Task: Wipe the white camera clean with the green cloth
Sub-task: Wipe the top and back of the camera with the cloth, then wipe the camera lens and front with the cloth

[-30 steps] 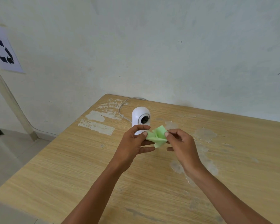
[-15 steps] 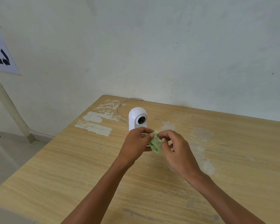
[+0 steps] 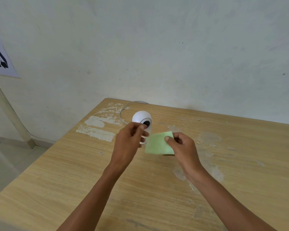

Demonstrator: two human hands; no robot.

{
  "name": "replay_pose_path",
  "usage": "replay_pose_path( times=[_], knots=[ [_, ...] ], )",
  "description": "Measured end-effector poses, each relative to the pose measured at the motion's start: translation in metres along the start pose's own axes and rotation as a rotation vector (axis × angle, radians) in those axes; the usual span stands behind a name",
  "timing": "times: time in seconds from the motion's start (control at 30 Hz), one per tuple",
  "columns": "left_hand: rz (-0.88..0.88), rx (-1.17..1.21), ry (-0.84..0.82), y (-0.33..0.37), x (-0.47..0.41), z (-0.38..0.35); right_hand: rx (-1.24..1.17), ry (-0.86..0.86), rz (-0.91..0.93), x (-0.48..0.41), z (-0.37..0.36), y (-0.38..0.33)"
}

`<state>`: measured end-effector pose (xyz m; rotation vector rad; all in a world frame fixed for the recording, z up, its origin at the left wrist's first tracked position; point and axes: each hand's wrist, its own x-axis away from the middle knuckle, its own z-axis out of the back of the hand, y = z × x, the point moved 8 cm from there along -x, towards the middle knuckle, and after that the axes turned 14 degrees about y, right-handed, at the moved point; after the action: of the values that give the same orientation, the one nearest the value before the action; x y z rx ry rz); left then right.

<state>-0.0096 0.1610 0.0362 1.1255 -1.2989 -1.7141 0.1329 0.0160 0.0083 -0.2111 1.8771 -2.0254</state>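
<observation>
The white camera (image 3: 141, 117), a rounded dome with a dark lens, stands on the wooden table (image 3: 73, 172) near its far left corner. My left hand (image 3: 128, 141) is in front of its lower half, fingers curled and thumb tip by the lens. Whether it grips anything is unclear. The green cloth (image 3: 156, 145) is spread flat just right of that hand, pinched at its right side under the thumb of my right hand (image 3: 182, 147). Its left edge meets my left fingers.
A white cable (image 3: 122, 112) runs from the camera toward the wall behind. The tabletop has worn, peeled patches (image 3: 97, 129) left of the camera and more to the right. A recycling sign (image 3: 0, 57) hangs on the left wall.
The cloth was bunched between both hands; now it is opened out flat in my right hand. My left hand has shifted up toward the camera lens.
</observation>
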Motion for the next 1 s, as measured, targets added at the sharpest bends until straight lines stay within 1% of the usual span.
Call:
replay_pose_path(
  times=[0.03, 0.07, 0.1, 0.13, 0.2, 0.27, 0.3, 0.43, 0.63, 0.8, 0.9, 1.0],
  knots=[
    [-0.062, -0.010, 0.093, 0.000, -0.006, 0.010, -0.034, 0.040, -0.041, -0.005, 0.001, 0.003],
    [-0.105, -0.018, 0.160, -0.002, -0.011, 0.018, -0.037, 0.090, -0.042, -0.011, 0.001, 0.003],
    [-0.133, -0.028, 0.188, -0.006, -0.016, 0.022, -0.024, 0.136, -0.018, -0.016, 0.001, 0.001],
    [-0.152, -0.040, 0.179, -0.010, -0.021, 0.022, -0.012, 0.171, 0.020, -0.020, -0.002, -0.003],
    [-0.176, -0.050, 0.084, -0.019, -0.028, 0.012, 0.003, 0.210, 0.107, -0.024, -0.011, -0.015],
    [-0.180, -0.018, -0.019, -0.025, -0.031, 0.002, 0.016, 0.200, 0.179, -0.024, -0.026, -0.024],
    [-0.177, 0.002, -0.043, -0.027, -0.032, -0.001, 0.027, 0.185, 0.216, -0.023, -0.034, -0.027],
    [-0.183, 0.046, -0.037, -0.028, -0.033, 0.002, 0.086, 0.144, 0.368, -0.011, -0.058, -0.034],
    [-0.215, 0.051, -0.056, -0.028, -0.036, 0.005, 0.143, 0.129, 0.580, 0.007, -0.063, -0.037],
    [-0.230, 0.063, -0.054, -0.028, -0.037, 0.005, 0.248, 0.060, 0.795, 0.017, -0.071, -0.045],
    [-0.235, 0.060, -0.062, -0.030, -0.039, 0.005, 0.292, -0.008, 0.838, 0.023, -0.076, -0.040],
    [-0.231, 0.063, -0.067, -0.031, -0.039, 0.004, 0.210, 0.038, 0.748, 0.014, -0.066, -0.031]
  ],
)
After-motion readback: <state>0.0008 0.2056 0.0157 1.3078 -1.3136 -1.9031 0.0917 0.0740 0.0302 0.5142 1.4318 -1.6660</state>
